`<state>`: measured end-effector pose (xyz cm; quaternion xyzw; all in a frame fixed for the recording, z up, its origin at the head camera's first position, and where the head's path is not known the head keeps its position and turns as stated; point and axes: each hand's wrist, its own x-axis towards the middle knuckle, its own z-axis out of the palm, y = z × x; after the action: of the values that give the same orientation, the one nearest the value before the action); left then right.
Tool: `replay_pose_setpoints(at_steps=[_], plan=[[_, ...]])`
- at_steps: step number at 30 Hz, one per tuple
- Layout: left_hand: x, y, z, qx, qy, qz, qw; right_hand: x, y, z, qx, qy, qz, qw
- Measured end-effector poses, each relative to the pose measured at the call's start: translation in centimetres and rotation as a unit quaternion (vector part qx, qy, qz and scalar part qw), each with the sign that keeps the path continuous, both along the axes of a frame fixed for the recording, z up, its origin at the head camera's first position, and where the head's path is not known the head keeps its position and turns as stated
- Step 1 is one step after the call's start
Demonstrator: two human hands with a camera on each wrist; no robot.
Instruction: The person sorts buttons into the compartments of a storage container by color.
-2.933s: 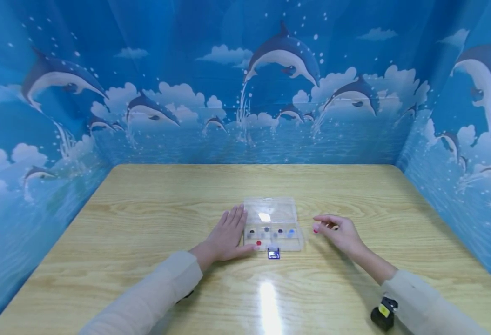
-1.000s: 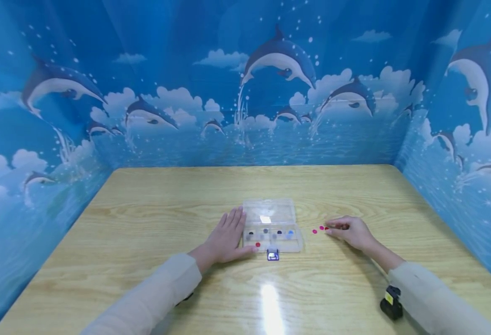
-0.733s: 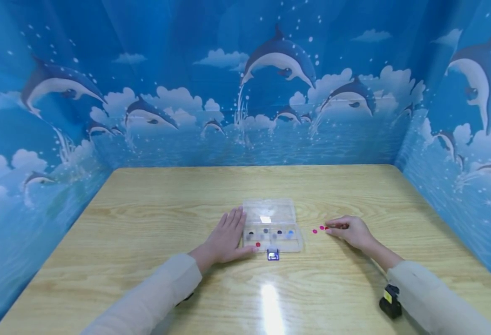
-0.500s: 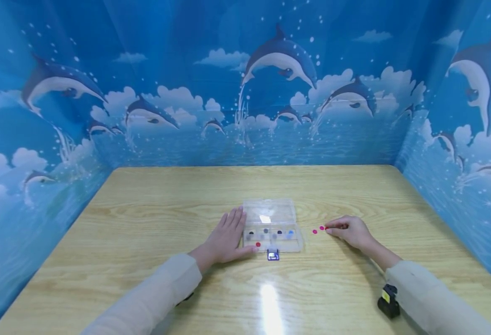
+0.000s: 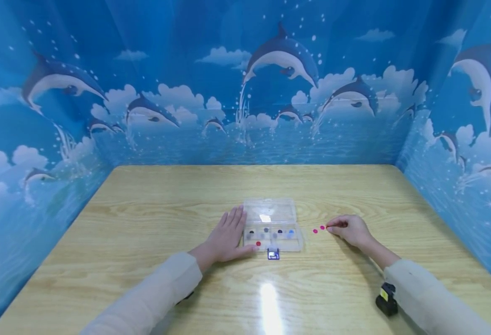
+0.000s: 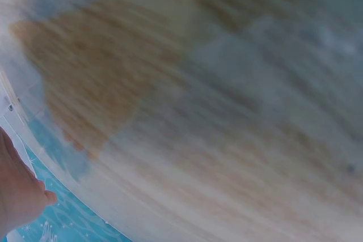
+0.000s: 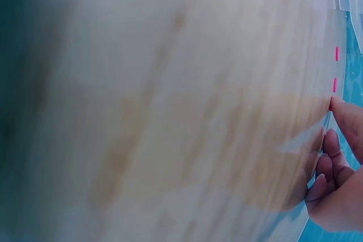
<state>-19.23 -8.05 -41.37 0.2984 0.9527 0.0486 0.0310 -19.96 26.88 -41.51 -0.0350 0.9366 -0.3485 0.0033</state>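
A clear plastic compartment box (image 5: 288, 244) stands with its lid (image 5: 280, 211) folded back. Dark and blue round pieces sit in its rear row, and a red one (image 5: 258, 244) lies in the front left compartment. My left hand (image 5: 225, 236) rests flat along the box's left side, fingers straight, thumb at the front edge. To the right of the box, two pink discs (image 5: 315, 231) lie on the table. Beside them my right hand (image 5: 351, 230) pinches a small red disc (image 5: 327, 227) between thumb and forefinger, mostly covered by the fingertips, low at the tabletop.
A purple-blue latch (image 5: 273, 254) sticks out at the box's front. The wooden table (image 5: 178, 190) is bounded by a blue dolphin curtain (image 5: 211, 107) at the back and sides. A black wrist camera (image 5: 386, 300) hangs under the right sleeve.
Since the oldest frame, my right hand has shifted right, and the pink discs now lie on the table where it was. In the last second it has barely moved; the left hand stays put.
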Motion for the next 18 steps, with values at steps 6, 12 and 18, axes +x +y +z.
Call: replay_pose_setpoints(at_steps=[6,12,18], plan=[[-0.11,0.0,0.01,0.002,-0.001,0.001,1.0,0.0,-0.11,0.14,0.012,0.009,0.009,0.9999],[-0.12,0.01,0.03,-0.001,0.0,0.0,1.0,0.0,-0.28,0.14,0.014,0.017,0.017,0.9996],[-0.03,0.01,0.14,-0.004,-0.001,0.0,1.0,-0.06,-0.22,-0.06,0.023,0.023,0.03,0.999]])
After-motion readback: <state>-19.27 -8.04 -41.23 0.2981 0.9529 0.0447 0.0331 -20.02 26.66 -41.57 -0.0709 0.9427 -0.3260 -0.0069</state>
